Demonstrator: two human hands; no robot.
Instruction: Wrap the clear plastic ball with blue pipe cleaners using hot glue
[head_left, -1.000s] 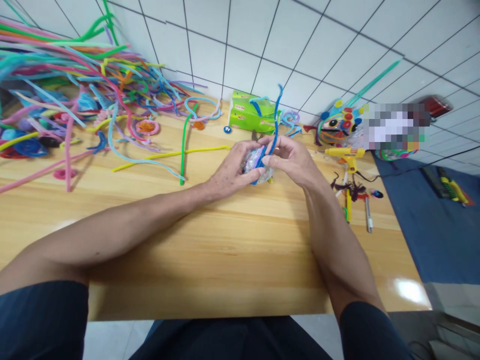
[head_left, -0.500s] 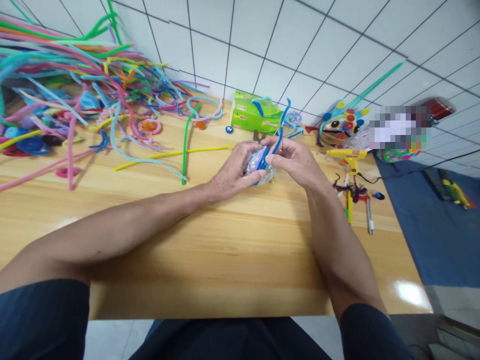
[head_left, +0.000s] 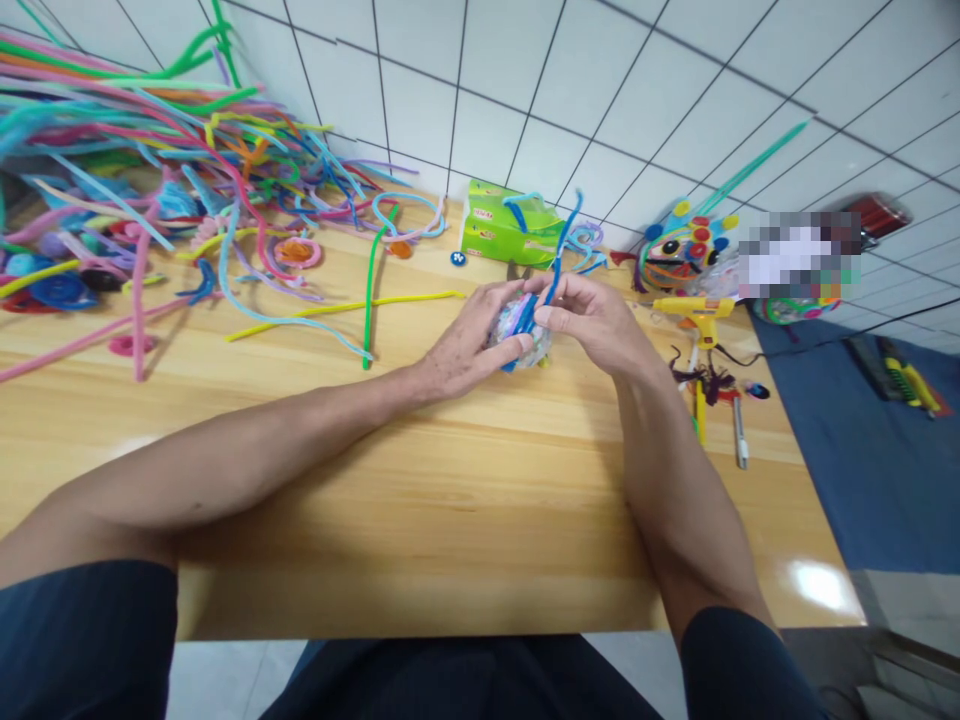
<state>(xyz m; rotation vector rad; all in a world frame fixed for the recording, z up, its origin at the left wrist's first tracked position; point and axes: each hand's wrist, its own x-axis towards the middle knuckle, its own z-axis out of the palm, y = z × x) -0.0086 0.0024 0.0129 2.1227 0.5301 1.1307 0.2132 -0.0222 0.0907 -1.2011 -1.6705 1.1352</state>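
Note:
Between my two hands, just above the middle of the table, is a clear, shiny bundle (head_left: 537, 350) with blue and lilac pipe cleaners around it; its exact kind is unclear. My left hand (head_left: 484, 335) grips its left side, thumb across the front. My right hand (head_left: 589, 318) pinches a blue pipe cleaner (head_left: 558, 268) at the bundle's upper right. The free end of that pipe cleaner sticks up past my fingers. Behind the bundle lies a green packet (head_left: 499, 228). A yellow pipe cleaner (head_left: 337, 312) ends close to my left hand.
Many coloured pipe cleaners (head_left: 187, 130) are heaped at the back left. A yellow glue gun (head_left: 697, 315) lies to the right with its cord, near a white pen-like tool (head_left: 741, 433). A decorated figure (head_left: 686, 250) stands by the tiled wall (head_left: 525, 90).
Both hands stay in almost the same place around the bundle. The free end of the blue pipe cleaner has shifted very slightly.

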